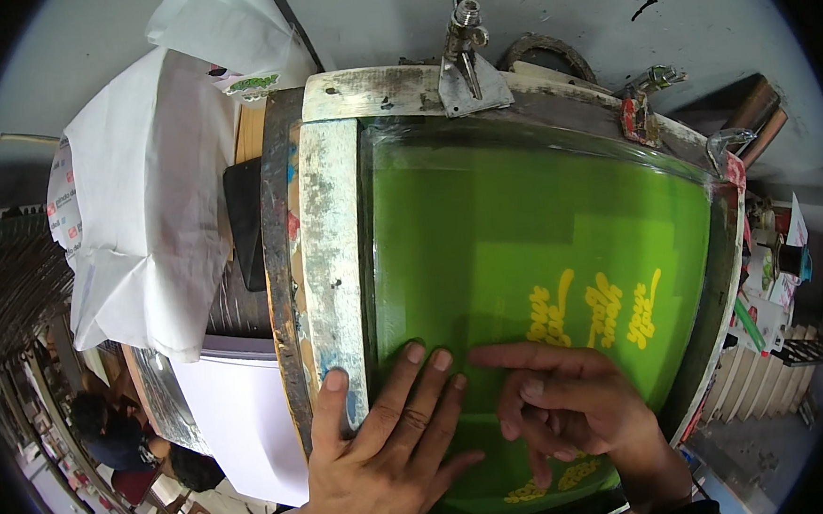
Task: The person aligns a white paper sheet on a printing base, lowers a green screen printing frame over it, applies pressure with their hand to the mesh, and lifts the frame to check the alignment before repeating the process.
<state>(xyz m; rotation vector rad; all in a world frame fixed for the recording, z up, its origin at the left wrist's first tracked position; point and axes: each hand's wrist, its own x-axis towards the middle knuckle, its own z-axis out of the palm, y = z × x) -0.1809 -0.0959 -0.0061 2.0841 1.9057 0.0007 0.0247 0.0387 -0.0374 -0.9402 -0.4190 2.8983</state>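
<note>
A screen-printing frame [331, 215] of worn, paint-stained wood lies in front of me, with green mesh [484, 215] stretched inside it. Yellow letter-like shapes [606, 306] show in the green, and more lie near the lower edge, partly behind my right hand. My left hand [386, 456] rests flat with fingers spread, its little finger on the left wooden bar and the others over the mesh. Over the mesh to its right is my right hand [581, 402], index finger stretched toward the left, the other fingers loosely bent. Neither hand shows anything held.
Metal clamps [470, 65] grip the frame's far bar. At left are a large white paper package [149, 198], a dark flat phone-like object [245, 225] and a stack of white sheets [238, 418]. A person [111, 431] is farther left. Cluttered small items [775, 263] stand at right.
</note>
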